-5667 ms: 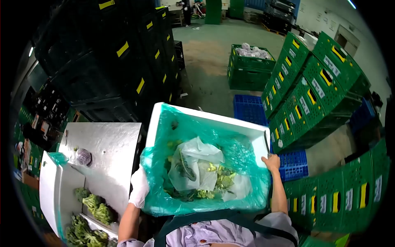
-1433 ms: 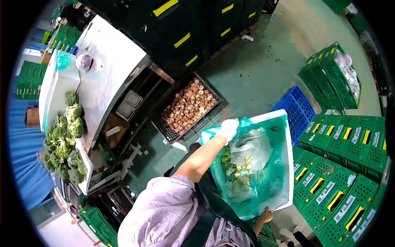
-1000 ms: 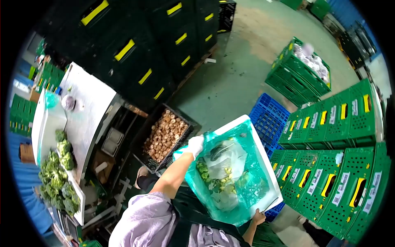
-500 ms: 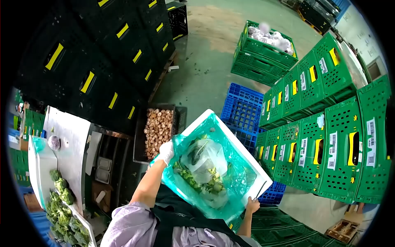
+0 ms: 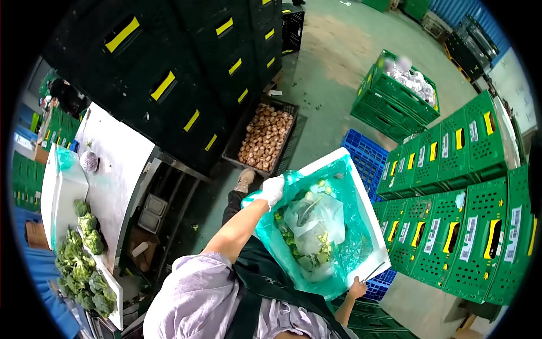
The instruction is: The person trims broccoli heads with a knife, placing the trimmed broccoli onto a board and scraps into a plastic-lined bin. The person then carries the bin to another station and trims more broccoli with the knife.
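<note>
Apron [image 5: 276,285] and lilac sleeve [image 5: 195,288] are closest to you, with the white box [image 5: 368,212] just ahead of them, held out in both your hands. Your left hand [image 5: 272,191], in a white glove, is clasped over the box's upper left edge, bunching the green film [image 5: 353,240] that lines it. Your bare right hand [image 5: 357,289] grips the lower right corner; the undersides of its fingers are hidden. Inside the box you have crumpled translucent sheets [image 5: 316,220] lying over leafy green pieces [image 5: 289,236].

Beyond your left hand, a shoe [image 5: 244,181] stands just beside a black crate [image 5: 295,121] of brown mushrooms [image 5: 265,138]. To your left, a second white box [image 5: 49,195] sits at the metal table [image 5: 121,147], with broccoli heads [image 5: 79,271] heaped in it and along its edge; a netted round item [image 5: 89,161] rests on the tabletop.

Past your box lies a blue pallet [image 5: 364,152], with green crates [image 5: 446,147] stacked to its right. Tall black crates [image 5: 169,51] rise behind the table, and farther off stand two green crates [image 5: 392,107], the upper filled with pale wrapped produce [image 5: 415,82].
</note>
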Motion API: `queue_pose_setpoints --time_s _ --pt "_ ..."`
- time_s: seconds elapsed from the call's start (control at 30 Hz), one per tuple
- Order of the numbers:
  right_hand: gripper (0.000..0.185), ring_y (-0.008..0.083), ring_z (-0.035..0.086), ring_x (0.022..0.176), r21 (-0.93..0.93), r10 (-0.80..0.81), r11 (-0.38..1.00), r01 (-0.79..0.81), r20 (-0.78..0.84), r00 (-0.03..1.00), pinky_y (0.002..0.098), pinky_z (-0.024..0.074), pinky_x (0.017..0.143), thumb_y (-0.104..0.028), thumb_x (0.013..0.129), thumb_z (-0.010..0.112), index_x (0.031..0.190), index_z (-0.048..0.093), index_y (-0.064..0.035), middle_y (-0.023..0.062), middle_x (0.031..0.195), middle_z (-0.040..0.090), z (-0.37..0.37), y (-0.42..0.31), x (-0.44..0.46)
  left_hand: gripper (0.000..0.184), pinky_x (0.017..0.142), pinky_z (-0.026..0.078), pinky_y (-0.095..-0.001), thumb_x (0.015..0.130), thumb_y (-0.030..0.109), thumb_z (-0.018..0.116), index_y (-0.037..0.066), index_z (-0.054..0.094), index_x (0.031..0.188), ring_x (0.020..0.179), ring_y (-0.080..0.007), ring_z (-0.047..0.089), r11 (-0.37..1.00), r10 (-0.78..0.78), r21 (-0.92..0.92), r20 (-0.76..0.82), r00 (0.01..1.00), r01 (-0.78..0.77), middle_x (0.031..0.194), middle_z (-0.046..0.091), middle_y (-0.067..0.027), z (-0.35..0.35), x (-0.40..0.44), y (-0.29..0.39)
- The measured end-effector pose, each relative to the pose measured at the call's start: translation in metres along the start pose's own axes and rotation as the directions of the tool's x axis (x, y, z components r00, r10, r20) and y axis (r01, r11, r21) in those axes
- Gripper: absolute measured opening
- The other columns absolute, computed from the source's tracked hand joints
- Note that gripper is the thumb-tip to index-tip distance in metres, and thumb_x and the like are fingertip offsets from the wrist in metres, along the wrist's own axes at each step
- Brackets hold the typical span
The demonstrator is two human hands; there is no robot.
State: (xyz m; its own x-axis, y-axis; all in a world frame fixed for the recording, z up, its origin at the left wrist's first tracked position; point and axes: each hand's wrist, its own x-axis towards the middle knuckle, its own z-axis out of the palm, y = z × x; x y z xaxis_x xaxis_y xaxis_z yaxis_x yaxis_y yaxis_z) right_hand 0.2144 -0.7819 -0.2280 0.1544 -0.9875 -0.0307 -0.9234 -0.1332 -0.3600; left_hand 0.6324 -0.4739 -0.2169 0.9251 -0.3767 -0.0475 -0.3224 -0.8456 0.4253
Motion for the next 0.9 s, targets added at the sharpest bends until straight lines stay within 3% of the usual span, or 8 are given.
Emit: queue_pose_setpoints --time_s 0.07,0.13,0.23,0.33,0.4,0.7,0.8,0.9 --pt "0.047 0.0409 0.061 0.072 -0.104 -0.026 0.994 0.024 -0.016 1.0 0.0482 0.0467 0.068 -0.037 0.064 0.065 0.079 0.066 0.0073 0.0253 0.077 0.064 0.006 -0.001 0.002 0.024 0.067 0.05 -0.0446 0.091 0.017 0.039 0.004 0.059 0.091 0.076 -0.0366 0.063 0.999 -0.028 -0.015 0.03 0.999 0.028 0.082 0.064 -0.0208 -0.002 0.012 -0.002" --pt "0.049 0.0413 0.063 0.079 -0.023 0.031 0.999 -0.031 -0.009 0.999 0.0478 0.0477 0.074 -0.037 0.063 0.064 0.081 0.066 0.0084 0.027 0.083 0.065 0.018 -0.005 0.005 0.021 0.068 0.05 -0.0445 0.088 0.017 0.042 0.005 0.059 0.091 0.079 -0.0366 0.063 0.998 -0.026 -0.053 0.058 0.998 0.029 0.086 0.064 -0.0209 0.011 0.032 -0.014" --pt "0.05 0.0403 0.064 0.078 -0.025 0.066 0.997 -0.068 -0.055 0.996 0.0477 0.049 0.072 -0.038 0.064 0.065 0.082 0.067 0.0078 0.0257 0.082 0.065 0.037 -0.011 0.0 0.024 0.075 0.049 -0.0444 0.087 0.017 0.042 0.004 0.06 0.097 0.087 -0.0374 0.062 0.997 -0.048 -0.052 0.176 0.983 0.058 0.093 0.063 -0.0223 0.003 0.065 -0.015" --pt "0.049 0.0397 0.064 0.073 -0.015 0.125 0.992 -0.125 -0.006 0.992 0.0479 0.0497 0.067 -0.04 0.063 0.067 0.079 0.067 0.0063 0.0232 0.077 0.066 0.04 -0.041 -0.021 0.025 0.075 0.049 -0.0442 0.088 0.016 0.04 0.003 0.06 0.096 0.086 -0.0377 0.062 1.0 0.024 -0.025 0.184 0.983 -0.019 0.094 0.063 -0.0219 -0.001 0.107 -0.021" --pt "0.048 0.04 0.064 0.068 -0.048 0.191 0.98 -0.193 -0.041 0.981 0.0476 0.0494 0.064 -0.039 0.063 0.069 0.076 0.066 0.0067 0.0228 0.073 0.066 0.038 -0.07 -0.04 0.023 0.072 0.05 -0.0445 0.088 0.012 0.041 0.002 0.061 0.094 0.083 -0.0372 0.063 0.998 0.034 -0.056 0.196 0.98 -0.024 0.088 0.064 -0.0219 -0.008 0.14 -0.021" --pt "0.049 0.0375 0.062 0.059 -0.013 0.326 0.944 -0.329 -0.116 0.938 0.047 0.0477 0.061 -0.037 0.063 0.075 0.07 0.063 0.0101 0.0234 0.064 0.063 0.072 -0.119 -0.069 0.022 0.065 0.052 -0.042 0.088 0.011 0.042 0.001 0.061 0.091 0.074 -0.033 0.066 0.946 0.314 0.031 0.162 0.935 -0.323 0.081 0.066 -0.0181 -0.064 0.249 0.0" --pt "0.051 0.0372 0.063 0.061 0.023 0.339 0.941 -0.339 -0.094 0.936 0.0468 0.0481 0.062 -0.039 0.063 0.074 0.072 0.063 0.0105 0.0237 0.067 0.064 0.064 -0.161 -0.072 0.022 0.063 0.052 -0.042 0.089 0.013 0.042 0.002 0.062 0.088 0.072 -0.0337 0.065 0.946 0.294 0.095 0.15 0.944 -0.309 0.079 0.065 -0.0175 -0.051 0.267 -0.01" --pt "0.048 0.036 0.063 0.064 0.024 0.34 0.941 -0.339 -0.079 0.937 0.0456 0.048 0.062 -0.037 0.063 0.075 0.074 0.064 0.0093 0.022 0.071 0.065 0.095 -0.148 -0.041 0.027 0.061 0.051 -0.0436 0.091 0.018 0.04 0.003 0.062 0.087 0.07 -0.0345 0.064 0.955 0.274 0.057 0.196 0.942 -0.29 0.077 0.065 -0.0177 -0.056 0.28 -0.018"
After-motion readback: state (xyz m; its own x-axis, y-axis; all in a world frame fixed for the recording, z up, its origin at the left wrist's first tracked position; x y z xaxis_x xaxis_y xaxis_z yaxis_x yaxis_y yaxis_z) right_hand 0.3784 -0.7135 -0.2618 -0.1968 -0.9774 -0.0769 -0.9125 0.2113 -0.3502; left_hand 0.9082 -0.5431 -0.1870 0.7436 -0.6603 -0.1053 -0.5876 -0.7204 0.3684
